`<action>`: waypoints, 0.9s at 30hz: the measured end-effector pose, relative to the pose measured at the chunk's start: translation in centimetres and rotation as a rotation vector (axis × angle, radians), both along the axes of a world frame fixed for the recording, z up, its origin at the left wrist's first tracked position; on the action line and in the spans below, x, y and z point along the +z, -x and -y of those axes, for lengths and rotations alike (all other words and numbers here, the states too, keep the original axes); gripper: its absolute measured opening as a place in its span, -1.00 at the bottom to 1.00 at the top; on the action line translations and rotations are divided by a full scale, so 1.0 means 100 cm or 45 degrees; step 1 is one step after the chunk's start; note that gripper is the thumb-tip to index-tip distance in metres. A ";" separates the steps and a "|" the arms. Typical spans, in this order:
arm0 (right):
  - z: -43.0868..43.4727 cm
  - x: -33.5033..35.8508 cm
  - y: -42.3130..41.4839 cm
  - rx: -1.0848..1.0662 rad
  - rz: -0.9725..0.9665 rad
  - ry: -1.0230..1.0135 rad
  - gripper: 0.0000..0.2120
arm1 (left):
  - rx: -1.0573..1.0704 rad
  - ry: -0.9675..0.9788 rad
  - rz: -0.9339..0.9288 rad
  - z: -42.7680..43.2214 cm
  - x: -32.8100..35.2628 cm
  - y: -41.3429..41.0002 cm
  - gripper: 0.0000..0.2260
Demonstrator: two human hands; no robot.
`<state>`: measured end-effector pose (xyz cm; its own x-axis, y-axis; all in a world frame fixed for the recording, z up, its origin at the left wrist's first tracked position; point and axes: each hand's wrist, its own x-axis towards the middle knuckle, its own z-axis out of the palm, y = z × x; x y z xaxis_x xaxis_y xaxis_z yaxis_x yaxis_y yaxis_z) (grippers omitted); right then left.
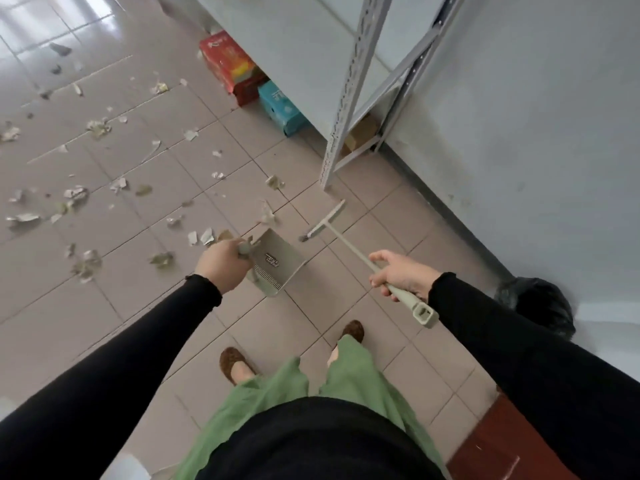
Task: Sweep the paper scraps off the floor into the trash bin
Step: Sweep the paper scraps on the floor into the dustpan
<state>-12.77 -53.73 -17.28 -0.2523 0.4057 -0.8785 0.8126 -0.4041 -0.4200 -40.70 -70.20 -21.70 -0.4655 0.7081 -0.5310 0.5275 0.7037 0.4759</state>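
Paper scraps (74,194) lie scattered over the tiled floor, mostly on the left and ahead of me. My left hand (223,263) grips the handle of a beige dustpan (278,261), held just above the tiles with its pan hanging down. My right hand (398,273) is closed around the pale handle of a broom (349,245). The broom's narrow head (323,221) rests on the floor near the shelf leg. A bin with a black bag (535,304) stands by the wall at my right, partly hidden by my right sleeve.
A grey metal shelf frame (349,98) stands against the wall ahead. Red (227,62) and blue (282,107) cardboard boxes sit on the floor beside it. A brown wooden piece (498,445) is at the lower right. My feet are below the dustpan.
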 end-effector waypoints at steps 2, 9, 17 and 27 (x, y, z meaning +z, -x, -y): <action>0.022 -0.018 0.025 0.035 0.040 -0.085 -0.32 | 0.171 -0.061 0.104 0.034 -0.003 0.030 -0.89; 0.069 -0.065 0.089 -0.229 0.014 0.020 -0.47 | 0.498 -0.180 0.413 0.086 -0.021 0.105 -0.91; 0.008 -0.096 0.173 -0.034 0.066 -0.179 -0.59 | 0.539 -0.199 0.462 0.028 -0.044 0.145 -0.90; -0.092 -0.155 0.239 0.446 0.340 -0.253 -0.63 | 0.473 -0.077 0.433 -0.059 -0.068 0.166 -0.84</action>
<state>-36.66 -44.54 -32.80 -0.1803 0.5032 -0.8452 0.9753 -0.0197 -0.2198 -57.33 -64.34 -28.54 -0.4998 0.5614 -0.6596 0.0547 0.7805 0.6228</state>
